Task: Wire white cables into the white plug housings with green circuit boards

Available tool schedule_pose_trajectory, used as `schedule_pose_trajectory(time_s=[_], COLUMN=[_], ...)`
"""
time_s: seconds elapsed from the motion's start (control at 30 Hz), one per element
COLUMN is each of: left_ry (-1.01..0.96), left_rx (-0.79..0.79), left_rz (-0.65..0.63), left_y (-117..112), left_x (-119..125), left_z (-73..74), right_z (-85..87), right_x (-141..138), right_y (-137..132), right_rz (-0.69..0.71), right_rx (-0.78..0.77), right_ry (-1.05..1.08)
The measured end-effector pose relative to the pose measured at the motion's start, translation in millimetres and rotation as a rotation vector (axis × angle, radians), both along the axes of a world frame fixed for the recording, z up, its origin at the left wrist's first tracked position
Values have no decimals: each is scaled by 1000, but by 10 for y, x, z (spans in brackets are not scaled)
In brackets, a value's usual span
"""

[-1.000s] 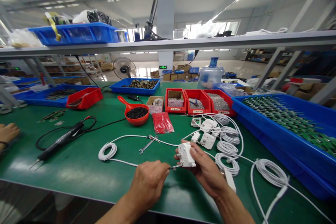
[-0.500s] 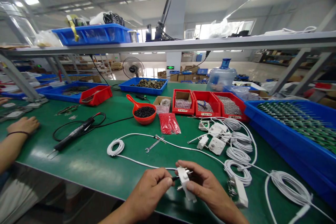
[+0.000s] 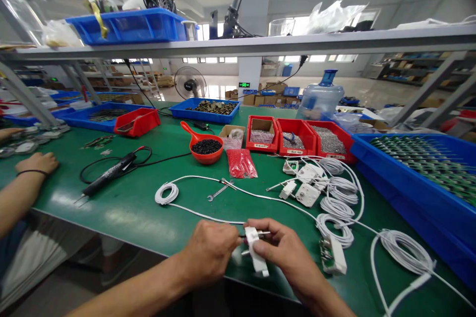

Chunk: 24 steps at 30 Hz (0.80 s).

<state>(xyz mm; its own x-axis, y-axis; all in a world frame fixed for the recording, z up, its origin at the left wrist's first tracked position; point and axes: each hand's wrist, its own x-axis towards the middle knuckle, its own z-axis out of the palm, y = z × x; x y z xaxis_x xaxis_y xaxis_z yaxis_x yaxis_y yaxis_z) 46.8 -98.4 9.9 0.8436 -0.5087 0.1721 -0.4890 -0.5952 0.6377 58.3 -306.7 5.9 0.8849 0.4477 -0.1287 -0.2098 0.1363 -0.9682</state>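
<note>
My right hand [image 3: 286,255] grips a small white plastic plug housing [image 3: 254,252] with metal pins, held edge-on above the near edge of the green table [image 3: 122,213]. My left hand [image 3: 210,252] is closed in a pinch on a thin tool or wire end that meets the housing's left side; what it pinches is too small to name. A white cable [image 3: 208,215] runs from the housing to a small coil [image 3: 166,192].
Coiled white cables [image 3: 336,205] and white housings [image 3: 307,194] lie right of my hands. Red bins [image 3: 293,141], a red scoop [image 3: 204,148], a spanner [image 3: 217,191], a black probe tool [image 3: 107,178], a large blue tray [image 3: 420,183]. A co-worker's arm [image 3: 26,183] rests at left.
My hands came nearer to the table's front edge and the housing turned from face-on to edge-on. The view swung left, bringing the co-worker's forearm further into view.
</note>
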Motion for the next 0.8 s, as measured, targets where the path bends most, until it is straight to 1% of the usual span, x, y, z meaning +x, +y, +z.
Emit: schedule_pose_trajectory(time_s=[0.03, 0.07, 0.1, 0.13, 0.17, 0.2, 0.23, 0.3, 0.33, 0.37, 0.4, 0.43, 0.47, 0.5, 0.6, 0.63, 0.67, 0.7, 0.73, 0.77, 0.8], left_ry=[-184, -291, -318, -271, -152, 29, 256, 743, 936, 1059, 1107, 1080, 976, 802, 129, -43, -144, -157, -78, 76, 280], left_rx=[128, 210, 245, 227, 159, 46, -97, -393, -514, -603, -656, -657, -607, -507, -76, 29, 85, 87, 42, -43, -153], left_rz=[11, 18, 26, 43, 53, 42, 10, -108, -164, -191, -187, -167, -138, -103, -21, 1, 26, 50, 60, 51, 17], left_y=[-3, -6, -9, -9, -7, -2, 6, 28, 39, 49, 57, 62, 66, 70, 80, 83, 86, 89, 92, 95, 98], left_x=[47, 87, 117, 136, 142, 136, 119, 60, 25, -10, -38, -57, -63, -54, 49, 99, 147, 191, 225, 248, 259], left_z=[-10, -15, -11, 4, 25, 49, 68, 77, 63, 42, 18, -3, -15, -18, 16, 31, 46, 58, 67, 74, 77], right_z=[-33, -58, -72, -71, -56, -28, 10, 96, 132, 157, 168, 164, 146, 116, 3, -25, -42, -45, -35, -13, 15], right_x=[5, 14, 28, 44, 62, 79, 95, 113, 115, 111, 103, 94, 84, 78, 93, 112, 137, 167, 198, 229, 255], right_y=[38, 63, 71, 63, 38, 1, -43, -130, -163, -183, -188, -179, -155, -119, 16, 53, 78, 88, 81, 59, 28], right_rz=[-30, -53, -69, -75, -70, -54, -27, 54, 97, 132, 154, 161, 149, 122, 37, 16, 0, -10, -15, -14, -2], right_rx=[23, 47, 66, 78, 78, 63, 33, -45, -78, -101, -112, -114, -111, -101, -22, 8, 28, 35, 34, 28, 19], right_ry=[91, 151, 170, 145, 84, 1, -90, -239, -292, -324, -336, -333, -320, -291, -115, -52, -4, 15, -3, -48, -105])
